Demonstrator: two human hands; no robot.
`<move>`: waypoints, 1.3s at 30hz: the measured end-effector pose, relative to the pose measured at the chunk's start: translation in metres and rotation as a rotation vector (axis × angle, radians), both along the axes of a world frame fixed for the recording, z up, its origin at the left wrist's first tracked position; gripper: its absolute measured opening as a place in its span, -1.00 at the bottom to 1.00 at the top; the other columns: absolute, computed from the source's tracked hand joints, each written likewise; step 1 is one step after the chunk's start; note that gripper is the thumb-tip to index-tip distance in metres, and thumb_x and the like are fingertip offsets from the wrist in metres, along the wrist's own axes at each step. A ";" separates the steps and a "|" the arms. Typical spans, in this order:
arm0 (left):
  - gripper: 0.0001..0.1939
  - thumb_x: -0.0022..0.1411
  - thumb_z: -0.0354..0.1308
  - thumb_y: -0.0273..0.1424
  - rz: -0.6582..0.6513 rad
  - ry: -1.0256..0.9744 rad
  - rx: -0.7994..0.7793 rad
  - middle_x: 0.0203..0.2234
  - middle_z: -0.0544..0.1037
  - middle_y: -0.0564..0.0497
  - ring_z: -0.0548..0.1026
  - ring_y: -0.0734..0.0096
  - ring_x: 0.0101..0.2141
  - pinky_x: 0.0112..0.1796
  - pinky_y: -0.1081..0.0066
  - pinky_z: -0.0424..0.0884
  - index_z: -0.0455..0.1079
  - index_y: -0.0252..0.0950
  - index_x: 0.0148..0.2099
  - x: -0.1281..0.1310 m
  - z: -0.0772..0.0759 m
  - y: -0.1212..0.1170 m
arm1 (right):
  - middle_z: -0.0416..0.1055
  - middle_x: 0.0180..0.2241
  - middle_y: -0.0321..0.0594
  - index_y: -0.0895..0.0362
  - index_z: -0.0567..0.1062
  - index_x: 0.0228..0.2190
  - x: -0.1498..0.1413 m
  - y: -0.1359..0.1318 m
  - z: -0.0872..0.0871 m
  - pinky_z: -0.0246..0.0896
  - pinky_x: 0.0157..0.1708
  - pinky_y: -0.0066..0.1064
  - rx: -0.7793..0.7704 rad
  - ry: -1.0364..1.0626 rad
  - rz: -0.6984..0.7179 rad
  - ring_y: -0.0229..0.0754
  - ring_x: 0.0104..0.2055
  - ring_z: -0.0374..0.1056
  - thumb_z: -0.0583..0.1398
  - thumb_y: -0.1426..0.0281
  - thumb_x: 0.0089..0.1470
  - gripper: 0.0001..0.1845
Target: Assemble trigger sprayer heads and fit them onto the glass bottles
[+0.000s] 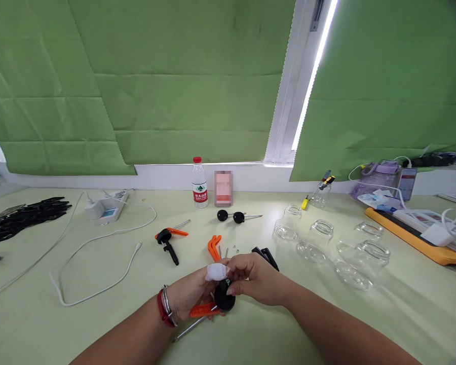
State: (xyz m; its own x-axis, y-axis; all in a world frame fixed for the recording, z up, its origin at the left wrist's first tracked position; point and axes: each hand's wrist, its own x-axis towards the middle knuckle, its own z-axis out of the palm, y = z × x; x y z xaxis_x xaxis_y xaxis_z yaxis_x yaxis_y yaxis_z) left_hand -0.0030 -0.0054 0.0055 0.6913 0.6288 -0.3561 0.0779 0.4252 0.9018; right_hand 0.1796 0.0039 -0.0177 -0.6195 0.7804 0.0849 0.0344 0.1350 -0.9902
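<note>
In front of me, my left hand is wrapped round a black round cap piece fitted with an orange lever and a thin metal rod. A white covering wraps that hand's thumb. From the right, my right hand presses its closed fingertips against the top of the same piece; any small part between them is hidden. Just beyond the hands lie orange levers, small metal bits and black handle parts. Left of them rests a similar black piece with an orange lever.
Two black caps with rods lie farther back. Several glass jars stand at right. Behind are a water bottle and a jar holding screwdrivers. A white cable loops at left, near a power strip.
</note>
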 end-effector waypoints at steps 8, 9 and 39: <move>-0.35 -0.03 0.06 0.05 0.008 0.025 -0.028 -0.51 0.41 -0.01 0.42 0.35 -0.54 -0.65 0.53 0.18 0.25 -0.25 0.03 -0.002 -0.002 0.003 | 0.37 -0.35 -0.30 0.15 0.36 -0.47 0.000 0.000 0.000 0.18 -0.39 -0.45 0.005 0.008 -0.011 -0.33 -0.39 0.22 0.31 0.52 -0.17 -0.79; -0.35 -0.03 0.06 0.05 0.007 0.024 -0.025 -0.50 0.42 -0.02 0.42 0.35 -0.55 -0.65 0.53 0.18 0.25 -0.25 0.03 -0.002 -0.003 0.003 | 0.37 -0.35 -0.30 0.15 0.34 -0.49 -0.001 0.000 -0.001 0.18 -0.39 -0.45 -0.009 0.013 -0.017 -0.33 -0.39 0.22 0.31 0.52 -0.17 -0.78; -0.46 -0.02 0.08 -0.03 0.016 -0.042 -0.041 -0.54 0.43 0.01 0.42 0.40 -0.59 -0.66 0.54 0.20 0.30 -0.26 -0.07 -0.001 -0.005 0.003 | 0.36 -0.26 -0.25 0.17 0.31 -0.52 -0.002 0.002 -0.005 0.18 -0.33 -0.44 -0.122 0.140 0.062 -0.33 -0.33 0.25 0.34 0.48 -0.18 -0.73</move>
